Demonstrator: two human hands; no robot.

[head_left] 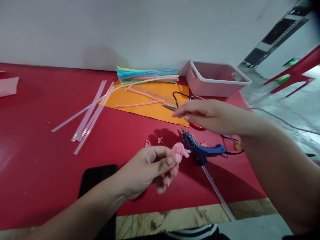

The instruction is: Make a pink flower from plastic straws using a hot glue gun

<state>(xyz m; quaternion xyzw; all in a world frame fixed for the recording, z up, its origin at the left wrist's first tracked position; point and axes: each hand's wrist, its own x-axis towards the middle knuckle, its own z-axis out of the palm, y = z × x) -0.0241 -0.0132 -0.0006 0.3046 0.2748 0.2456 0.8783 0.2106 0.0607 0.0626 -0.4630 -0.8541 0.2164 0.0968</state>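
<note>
My left hand point(150, 168) pinches a small pink fuzzy piece point(178, 151), which looks like twisted pipe cleaner with short ends sticking out to the right. My right hand point(206, 113) hovers with fingers stretched out over the right side of the orange sheet point(155, 115), close to a pair of scissors point(169, 107) whose handles it partly hides. Below that hand lies a blue glue gun point(200, 148), its nozzle pointing up-left and a long clear glue stick point(216, 191) coming out of its back. Another small pink piece point(147, 143) sits behind my left hand.
Colourful pipe cleaners point(147, 76) are bundled along the wall beside a pink basket point(212, 86). Loose pink pipe cleaners point(140, 104) lie on the orange sheet. Several clear glue sticks point(92, 116) cross at left. A black phone point(98, 171) is under my left forearm. The gun's cord trails right.
</note>
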